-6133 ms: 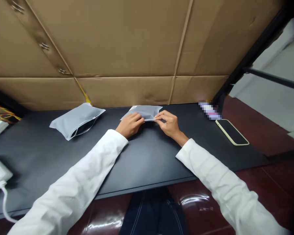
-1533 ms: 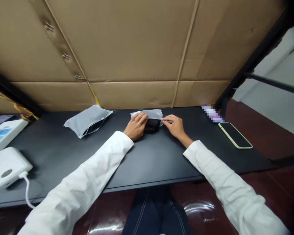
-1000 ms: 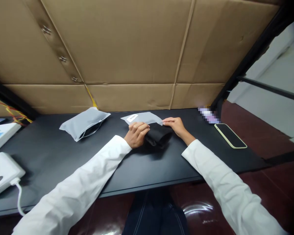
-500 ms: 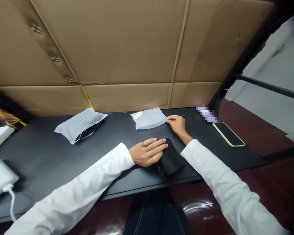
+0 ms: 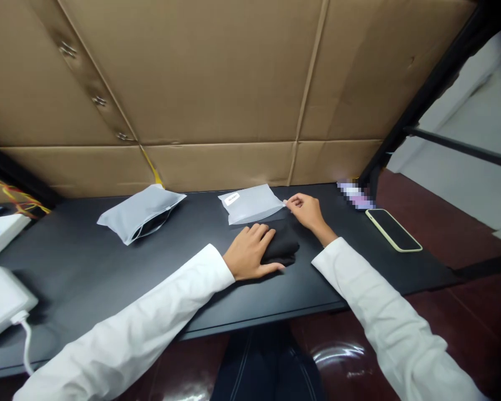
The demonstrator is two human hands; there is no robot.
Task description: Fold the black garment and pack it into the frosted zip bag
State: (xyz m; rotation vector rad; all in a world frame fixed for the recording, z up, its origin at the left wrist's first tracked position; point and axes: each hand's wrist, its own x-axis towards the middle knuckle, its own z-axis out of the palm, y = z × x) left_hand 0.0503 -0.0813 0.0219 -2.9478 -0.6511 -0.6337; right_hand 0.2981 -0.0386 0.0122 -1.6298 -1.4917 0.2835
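Note:
My left hand [image 5: 250, 253] cups a folded black cloth [image 5: 281, 246], with its fingers over the top and its thumb along the near side. Just beyond lies a flat frosted plastic zip bag [image 5: 250, 203] with a small white label, and nothing dark shows through it. My right hand [image 5: 308, 213] pinches the bag's right corner between finger and thumb. The cloth sits just in front of the bag, close to its lower edge.
A second frosted bag [image 5: 140, 214] with dark contents lies to the left on the black table [image 5: 183, 289]. A phone [image 5: 393, 230] lies at the right, a white power bank [image 5: 2, 303] with a cable at the left, and a cardboard wall [image 5: 192, 83] stands behind.
The black cloth is out of the bag. It moved toward me, then slid back beside the bag under my left hand. The bag now lies flat, and my right hand stays on its corner.

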